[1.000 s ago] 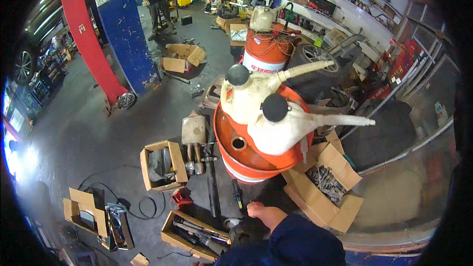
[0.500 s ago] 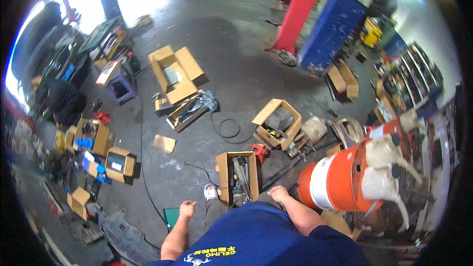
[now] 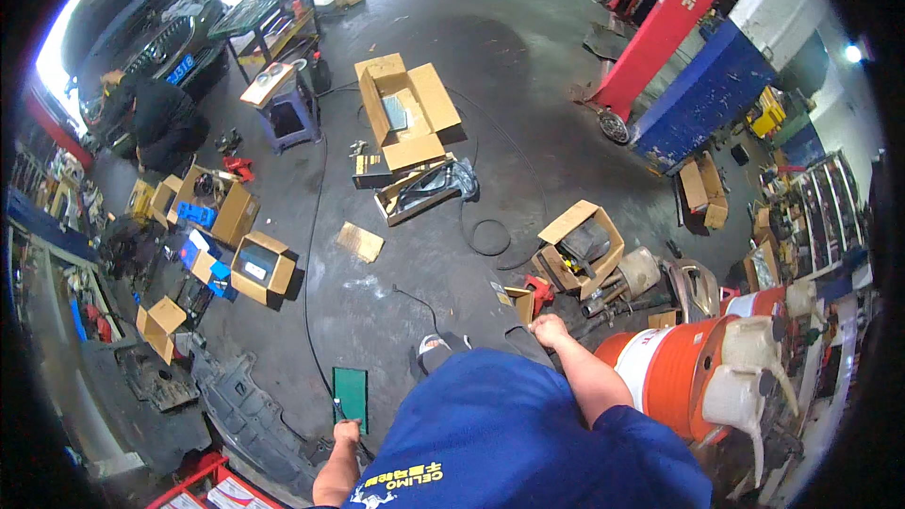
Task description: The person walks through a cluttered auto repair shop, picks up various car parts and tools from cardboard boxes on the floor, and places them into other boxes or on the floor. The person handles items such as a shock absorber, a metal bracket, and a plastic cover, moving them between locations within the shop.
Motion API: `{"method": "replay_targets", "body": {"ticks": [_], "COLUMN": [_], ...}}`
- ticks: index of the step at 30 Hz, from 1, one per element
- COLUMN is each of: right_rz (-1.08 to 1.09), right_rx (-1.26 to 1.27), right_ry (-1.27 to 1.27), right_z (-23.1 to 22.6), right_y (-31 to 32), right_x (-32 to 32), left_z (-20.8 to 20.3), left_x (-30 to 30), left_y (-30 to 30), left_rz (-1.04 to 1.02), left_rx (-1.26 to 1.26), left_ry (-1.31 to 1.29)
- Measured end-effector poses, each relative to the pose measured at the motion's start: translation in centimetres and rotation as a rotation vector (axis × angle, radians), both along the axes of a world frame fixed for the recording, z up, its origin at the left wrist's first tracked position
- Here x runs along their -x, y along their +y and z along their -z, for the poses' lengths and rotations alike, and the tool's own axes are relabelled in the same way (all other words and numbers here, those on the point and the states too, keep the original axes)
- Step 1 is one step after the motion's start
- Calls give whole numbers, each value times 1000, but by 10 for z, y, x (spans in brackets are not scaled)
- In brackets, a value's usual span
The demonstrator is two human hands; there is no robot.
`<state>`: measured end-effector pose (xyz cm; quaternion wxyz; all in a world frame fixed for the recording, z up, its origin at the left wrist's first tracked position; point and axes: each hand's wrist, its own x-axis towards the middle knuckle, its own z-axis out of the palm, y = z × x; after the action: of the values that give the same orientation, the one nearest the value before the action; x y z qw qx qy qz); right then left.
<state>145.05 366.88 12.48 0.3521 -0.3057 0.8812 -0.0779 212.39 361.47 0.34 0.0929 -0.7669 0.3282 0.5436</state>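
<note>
1. Carries the left hand [image 3: 347,431] low at seven o'clock, with curled fingers; cannot tell whether gripping anything.
2. Shows a green panel [image 3: 353,394] flat on the floor [image 3: 424,245], also at seven, just past that hand, with a dark hose [image 3: 307,311] running down to its left edge.
3. Holds the right hand [image 3: 549,328] between four and five, again with curled fingers; cannot tell whether empty.
4. Shows a small cardboard box [image 3: 521,303] and a red object [image 3: 540,292] just beyond that hand, toward twelve.
5. Includes an orange drum [image 3: 681,375] at four, beside whitish plastic cans [image 3: 735,402].
6. Includes a larger open box [image 3: 436,99] at eleven and a crouching person [image 3: 165,123] near ten.
</note>
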Motion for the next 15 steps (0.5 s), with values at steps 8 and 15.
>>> {"method": "replay_targets", "body": {"ticks": [8, 15], "right_rz": [-700, -843], "right_rx": [-389, 70], "right_ry": [157, 152], "right_z": [102, 148], "right_y": [-43, -259], "right_x": [24, 37], "left_z": [-5, 8], "left_x": [130, 121], "left_y": [-34, -160], "left_rz": [-114, -117], "left_rx": [283, 182], "left_ry": [278, 116]}}
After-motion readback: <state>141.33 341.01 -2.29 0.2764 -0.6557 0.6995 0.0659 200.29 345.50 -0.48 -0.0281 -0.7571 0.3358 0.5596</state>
